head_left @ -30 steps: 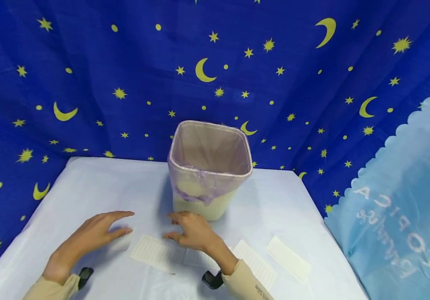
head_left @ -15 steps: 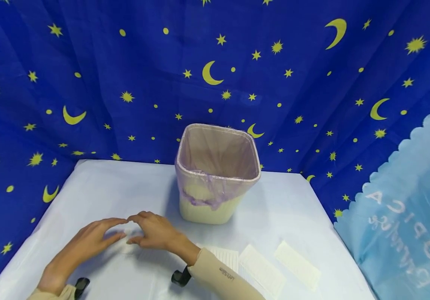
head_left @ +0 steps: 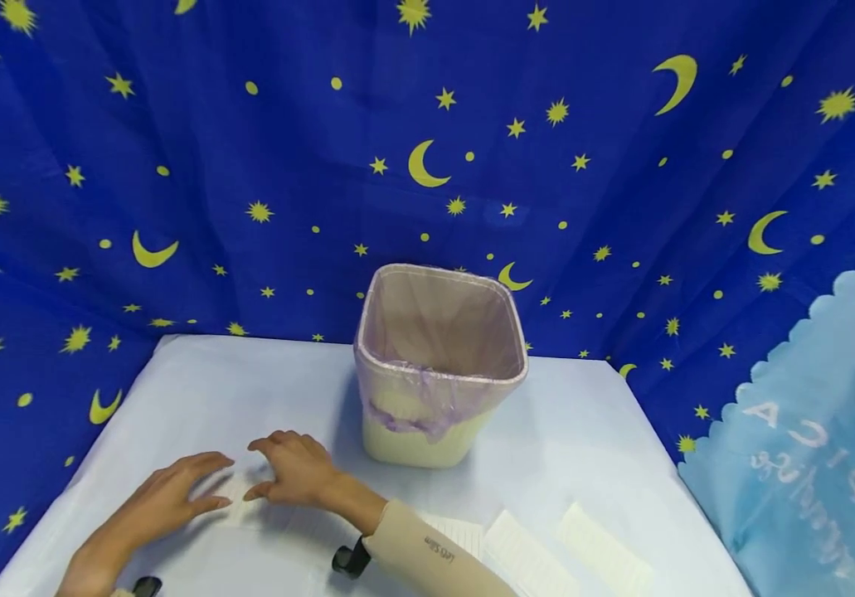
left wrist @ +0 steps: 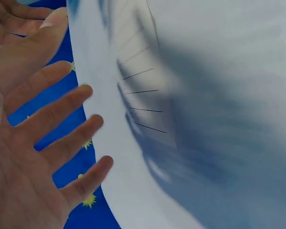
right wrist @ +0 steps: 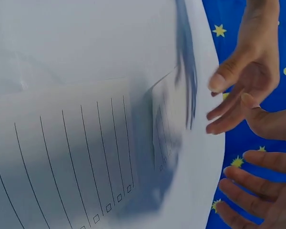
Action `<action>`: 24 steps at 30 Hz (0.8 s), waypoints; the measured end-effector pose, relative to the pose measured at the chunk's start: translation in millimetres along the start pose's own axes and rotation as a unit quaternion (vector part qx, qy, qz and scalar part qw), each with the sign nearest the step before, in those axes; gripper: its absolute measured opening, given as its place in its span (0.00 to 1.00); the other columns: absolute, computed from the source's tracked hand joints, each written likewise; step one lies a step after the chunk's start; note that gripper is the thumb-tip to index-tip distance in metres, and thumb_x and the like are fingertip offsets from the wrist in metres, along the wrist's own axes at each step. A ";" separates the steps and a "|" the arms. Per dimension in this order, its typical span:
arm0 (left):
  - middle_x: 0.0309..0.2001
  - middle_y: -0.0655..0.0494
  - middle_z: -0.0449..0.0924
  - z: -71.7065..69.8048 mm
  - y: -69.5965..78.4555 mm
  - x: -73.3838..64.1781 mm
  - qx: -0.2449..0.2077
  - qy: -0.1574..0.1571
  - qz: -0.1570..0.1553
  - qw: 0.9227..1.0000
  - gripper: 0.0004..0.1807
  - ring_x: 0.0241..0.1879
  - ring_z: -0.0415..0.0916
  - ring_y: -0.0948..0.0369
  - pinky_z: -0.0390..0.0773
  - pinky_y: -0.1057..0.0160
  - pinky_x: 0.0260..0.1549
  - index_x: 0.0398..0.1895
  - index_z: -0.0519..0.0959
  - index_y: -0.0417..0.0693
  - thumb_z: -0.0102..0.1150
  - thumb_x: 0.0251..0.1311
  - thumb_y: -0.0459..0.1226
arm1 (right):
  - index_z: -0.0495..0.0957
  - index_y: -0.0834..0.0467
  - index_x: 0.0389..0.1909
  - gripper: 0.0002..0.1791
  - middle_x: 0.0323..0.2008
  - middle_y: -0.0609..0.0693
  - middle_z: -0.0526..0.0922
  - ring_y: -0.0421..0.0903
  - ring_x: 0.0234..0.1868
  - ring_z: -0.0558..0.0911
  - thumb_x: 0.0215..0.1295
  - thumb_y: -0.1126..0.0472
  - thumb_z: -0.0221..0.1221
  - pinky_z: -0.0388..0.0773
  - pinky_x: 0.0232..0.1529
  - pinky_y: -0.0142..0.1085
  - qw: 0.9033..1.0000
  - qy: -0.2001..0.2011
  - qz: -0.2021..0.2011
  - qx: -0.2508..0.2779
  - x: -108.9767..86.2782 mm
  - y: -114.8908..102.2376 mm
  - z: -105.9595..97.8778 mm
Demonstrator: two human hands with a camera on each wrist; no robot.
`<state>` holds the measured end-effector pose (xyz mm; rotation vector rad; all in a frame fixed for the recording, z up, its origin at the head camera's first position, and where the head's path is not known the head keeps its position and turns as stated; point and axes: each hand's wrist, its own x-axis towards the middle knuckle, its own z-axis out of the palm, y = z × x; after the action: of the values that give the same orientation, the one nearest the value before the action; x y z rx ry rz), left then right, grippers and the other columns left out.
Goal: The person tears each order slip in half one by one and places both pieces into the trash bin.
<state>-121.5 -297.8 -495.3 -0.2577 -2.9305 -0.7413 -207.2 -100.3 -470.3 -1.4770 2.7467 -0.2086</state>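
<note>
My left hand (head_left: pixel 162 502) hovers over the left part of the white table with its fingers apart and holding nothing. Facing it, close by, is my right hand (head_left: pixel 296 473), its fingers spread and slightly bent. Between and below the two hands lies a small lined paper sheet (left wrist: pixel 143 90), shadowed by fingers; one edge looks slightly lifted in the right wrist view. Beside that sheet, a larger lined sheet with small checkboxes (right wrist: pixel 71 148) lies under the right hand. Neither hand visibly touches paper.
A cream waste bin (head_left: pixel 412 448) lined with a purple bag stands at the back middle. More paper slips (head_left: pixel 531 555) lie right of my right forearm. A blue star-patterned curtain (head_left: pixel 285 166) hangs behind the table (head_left: pixel 263 373), and a light-blue printed cloth (head_left: pixel 830 431) hangs at right.
My right hand has moved left from in front of the bin to beside my left hand. Their fingertips came close together, then parted slightly. The head view has shifted a little.
</note>
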 end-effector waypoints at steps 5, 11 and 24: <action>0.53 0.44 0.80 10.8 -6.1 0.1 0.007 -0.016 0.001 1.000 0.31 0.51 0.77 0.42 0.77 0.46 0.47 0.52 0.79 0.43 0.74 0.44 0.47 | 0.73 0.43 0.62 0.38 0.55 0.38 0.79 0.34 0.53 0.78 0.53 0.31 0.64 0.74 0.49 0.28 1.000 -0.017 0.014 -0.018 -1.2 3.4 3.0; 0.50 0.46 0.82 8.6 -20.3 -0.6 0.015 -0.050 0.007 0.999 0.32 0.49 0.78 0.43 0.77 0.47 0.45 0.51 0.80 0.43 0.74 0.43 0.48 | 0.70 0.41 0.64 0.40 0.55 0.36 0.79 0.32 0.51 0.78 0.51 0.30 0.64 0.74 0.48 0.26 0.999 -0.032 0.015 -0.008 8.1 -8.0 15.1; 0.48 0.51 0.80 13.6 -22.5 10.2 -0.017 -0.125 -0.112 0.986 0.34 0.50 0.77 0.47 0.76 0.43 0.47 0.49 0.80 0.48 0.76 0.34 0.50 | 0.74 0.38 0.58 0.31 0.48 0.32 0.79 0.29 0.44 0.77 0.52 0.37 0.68 0.71 0.41 0.24 0.998 -0.052 0.015 -0.020 12.5 -16.1 27.1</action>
<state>-136.7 -309.4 -516.2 -0.0237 -3.2245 -0.8467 -198.7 -122.5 -494.6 -1.4109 2.7049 -0.0742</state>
